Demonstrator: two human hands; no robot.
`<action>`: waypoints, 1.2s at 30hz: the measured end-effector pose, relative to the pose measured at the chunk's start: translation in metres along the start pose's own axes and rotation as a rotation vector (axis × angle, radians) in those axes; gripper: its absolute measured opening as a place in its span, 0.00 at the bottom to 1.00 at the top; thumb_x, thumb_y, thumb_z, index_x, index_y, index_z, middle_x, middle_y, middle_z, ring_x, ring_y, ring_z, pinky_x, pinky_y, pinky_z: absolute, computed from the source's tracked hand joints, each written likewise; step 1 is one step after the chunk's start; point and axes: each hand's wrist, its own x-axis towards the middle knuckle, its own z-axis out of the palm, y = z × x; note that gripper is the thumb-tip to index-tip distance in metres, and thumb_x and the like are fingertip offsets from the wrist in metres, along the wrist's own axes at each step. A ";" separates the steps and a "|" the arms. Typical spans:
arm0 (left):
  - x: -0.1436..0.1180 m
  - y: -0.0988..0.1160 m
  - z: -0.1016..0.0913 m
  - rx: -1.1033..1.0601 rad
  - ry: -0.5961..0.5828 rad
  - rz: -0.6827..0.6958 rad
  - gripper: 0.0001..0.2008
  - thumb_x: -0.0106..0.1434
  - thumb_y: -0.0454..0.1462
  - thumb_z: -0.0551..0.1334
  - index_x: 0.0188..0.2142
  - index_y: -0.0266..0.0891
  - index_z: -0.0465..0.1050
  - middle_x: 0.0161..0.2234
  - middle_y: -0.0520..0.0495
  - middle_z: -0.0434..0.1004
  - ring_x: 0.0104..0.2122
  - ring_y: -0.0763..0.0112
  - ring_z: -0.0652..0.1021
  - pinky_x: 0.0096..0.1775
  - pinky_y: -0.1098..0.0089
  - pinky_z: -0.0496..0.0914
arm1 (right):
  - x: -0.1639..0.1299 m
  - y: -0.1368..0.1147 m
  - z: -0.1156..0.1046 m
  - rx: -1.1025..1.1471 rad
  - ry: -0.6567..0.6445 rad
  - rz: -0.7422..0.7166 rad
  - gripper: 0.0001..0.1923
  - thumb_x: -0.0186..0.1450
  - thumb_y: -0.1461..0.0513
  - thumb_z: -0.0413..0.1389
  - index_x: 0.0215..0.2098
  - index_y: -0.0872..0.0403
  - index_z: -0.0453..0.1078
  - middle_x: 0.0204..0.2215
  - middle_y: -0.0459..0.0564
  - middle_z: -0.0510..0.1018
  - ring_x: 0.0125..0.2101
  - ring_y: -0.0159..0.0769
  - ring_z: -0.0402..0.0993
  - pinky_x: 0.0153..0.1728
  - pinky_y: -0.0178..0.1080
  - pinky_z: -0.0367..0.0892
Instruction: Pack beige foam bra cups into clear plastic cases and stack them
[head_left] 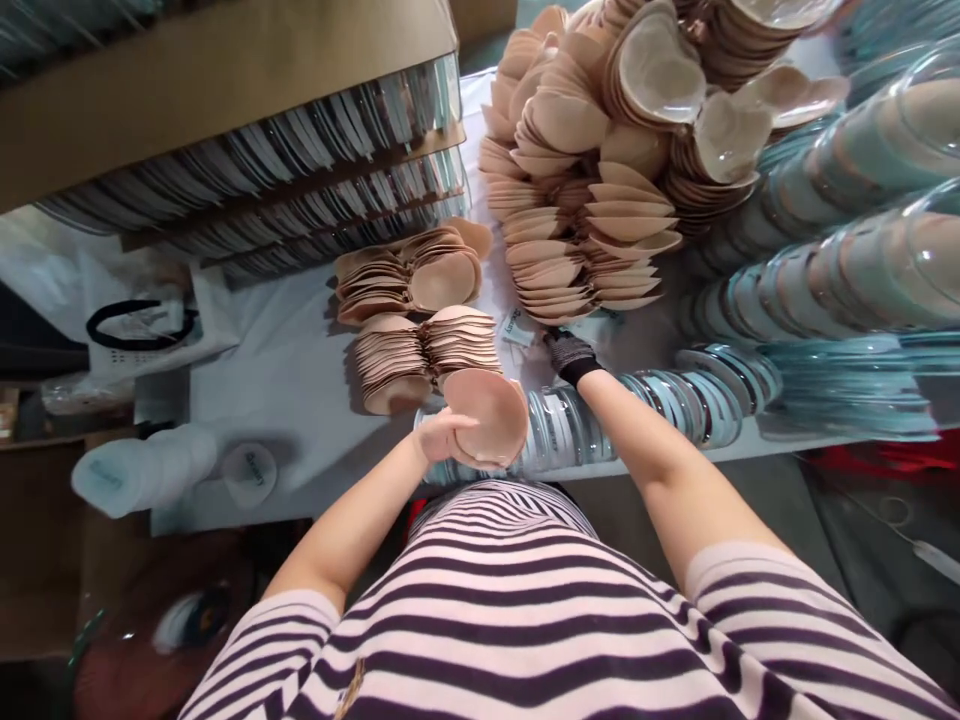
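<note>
My left hand [442, 437] holds a beige bra cup [489, 412], thumb on its inner face and the other fingers hidden beneath. It hangs over the table's front edge, just in front of a neat stack of beige bra cups [461, 342]. A dark glove covers my right hand [568, 353], which reaches to printed white pieces of film or card [519, 328] on the table. Its fingers point away from me and are partly hidden, so their grip is unclear. Right beyond it stand nested bra cups [551, 280].
Clear round plastic cases [562, 425] line the table's front edge. Tall stacks of clear cases with beige cups [825, 265] stand at the right. Cardboard boxes of cases [225, 90] rise at the back left. Printed white discs [250, 474] lie at the left front.
</note>
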 end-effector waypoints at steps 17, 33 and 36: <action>0.010 -0.013 0.000 -0.266 0.093 -0.013 0.21 0.61 0.42 0.63 0.50 0.32 0.75 0.43 0.37 0.83 0.51 0.49 0.79 0.60 0.51 0.66 | -0.018 -0.006 -0.019 0.338 0.207 0.066 0.21 0.73 0.60 0.46 0.54 0.58 0.76 0.53 0.61 0.80 0.51 0.46 0.76 0.52 0.42 0.69; -0.013 -0.003 0.042 -0.209 0.066 0.268 0.25 0.47 0.43 0.74 0.45 0.38 0.78 0.41 0.41 0.83 0.44 0.52 0.82 0.50 0.55 0.73 | -0.131 -0.123 -0.024 1.457 0.677 -0.188 0.24 0.54 0.50 0.65 0.44 0.52 0.69 0.48 0.55 0.78 0.49 0.44 0.74 0.55 0.48 0.69; -0.014 -0.002 0.046 -0.212 0.072 0.318 0.24 0.47 0.43 0.74 0.44 0.37 0.78 0.42 0.40 0.83 0.47 0.52 0.81 0.51 0.56 0.72 | -0.141 -0.127 -0.028 1.663 0.517 -0.130 0.29 0.53 0.50 0.66 0.49 0.52 0.70 0.50 0.56 0.79 0.50 0.46 0.75 0.52 0.48 0.72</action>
